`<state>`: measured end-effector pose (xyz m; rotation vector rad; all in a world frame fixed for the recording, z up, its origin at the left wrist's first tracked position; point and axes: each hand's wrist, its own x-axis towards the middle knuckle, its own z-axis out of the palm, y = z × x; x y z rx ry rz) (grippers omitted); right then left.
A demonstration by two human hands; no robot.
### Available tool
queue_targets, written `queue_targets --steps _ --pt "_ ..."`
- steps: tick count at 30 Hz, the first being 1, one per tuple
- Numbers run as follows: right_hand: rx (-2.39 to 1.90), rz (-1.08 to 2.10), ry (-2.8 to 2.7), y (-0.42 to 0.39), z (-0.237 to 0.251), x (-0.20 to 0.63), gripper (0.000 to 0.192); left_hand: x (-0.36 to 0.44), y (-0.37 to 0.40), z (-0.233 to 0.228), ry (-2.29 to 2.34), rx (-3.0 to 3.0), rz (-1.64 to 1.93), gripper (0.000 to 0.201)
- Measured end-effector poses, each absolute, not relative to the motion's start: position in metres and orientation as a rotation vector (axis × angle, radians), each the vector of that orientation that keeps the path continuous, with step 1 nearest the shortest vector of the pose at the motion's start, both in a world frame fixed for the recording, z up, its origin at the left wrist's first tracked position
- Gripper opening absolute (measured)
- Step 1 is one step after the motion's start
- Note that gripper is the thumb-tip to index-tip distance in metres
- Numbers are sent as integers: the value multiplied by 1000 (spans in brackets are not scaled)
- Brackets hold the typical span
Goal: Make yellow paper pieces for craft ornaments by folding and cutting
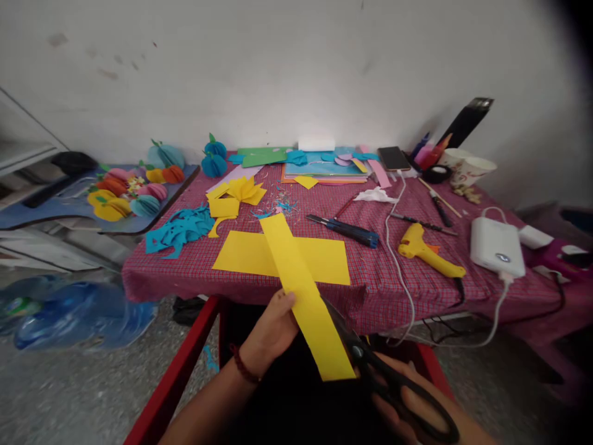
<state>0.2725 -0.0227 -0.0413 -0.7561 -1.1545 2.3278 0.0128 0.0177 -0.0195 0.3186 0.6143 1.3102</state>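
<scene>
While the left hand (271, 334) pinched the yellow paper strip (306, 296) at its left edge, the strip's long axis ran away from the body; the right hand (407, 402), fingers closed through the black scissors (393, 383), met its right edge.

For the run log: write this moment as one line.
left hand: holds yellow paper strip | right hand: grips black scissors at strip edge | behind: yellow sheet on table

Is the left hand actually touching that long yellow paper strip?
Touching. The head view shows the left hand with its fingers pressed on the edge of the yellow paper strip, gripping it.
</scene>
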Motion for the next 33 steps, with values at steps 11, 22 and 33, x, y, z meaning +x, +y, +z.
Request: queue_targets --steps 11,22,33 --pt "-788 2277 -1303 -18 -35 275 72 -2 43 16 832 320 1449 21" --pt "-752 2382 -970 -17 -30 261 74 2 40 3 940 465 1284 17" --pt "-745 2348 -847 -1 -7 240 74 4 44 20 860 315 1330 16"
